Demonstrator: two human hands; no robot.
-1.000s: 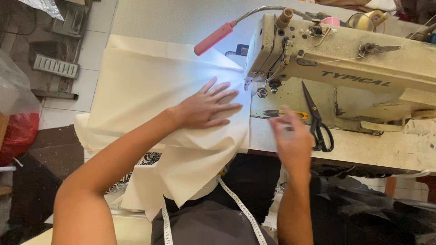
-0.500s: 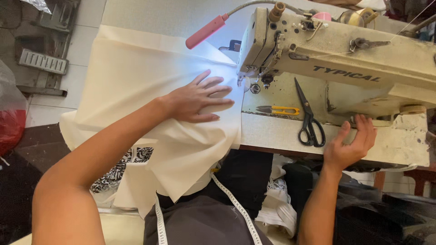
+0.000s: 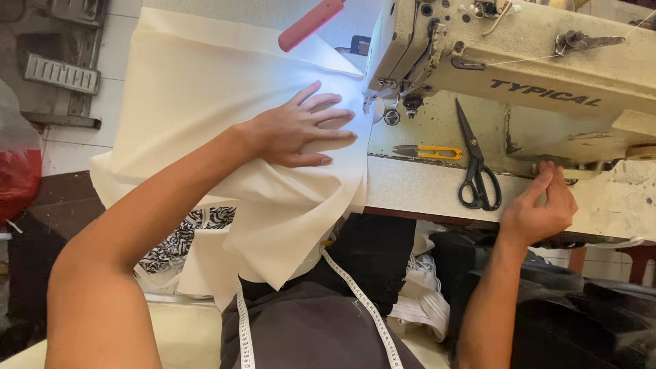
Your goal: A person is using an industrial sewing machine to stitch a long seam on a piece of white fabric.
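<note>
I am pressing my left hand flat on the cream cloth, fingers spread apart, fingertips pointing toward the needle area of the sewing machine. The cloth is lying across the left part of the surface, one edge running under the machine's head and the near edge hanging down over my lap. My right hand is hovering at the front edge of the surface, its grip loosely curled and holding nothing, just right of the black scissors. Yellow snips are lying beside the scissors. A tape measure is hanging over my dark apron.
</note>
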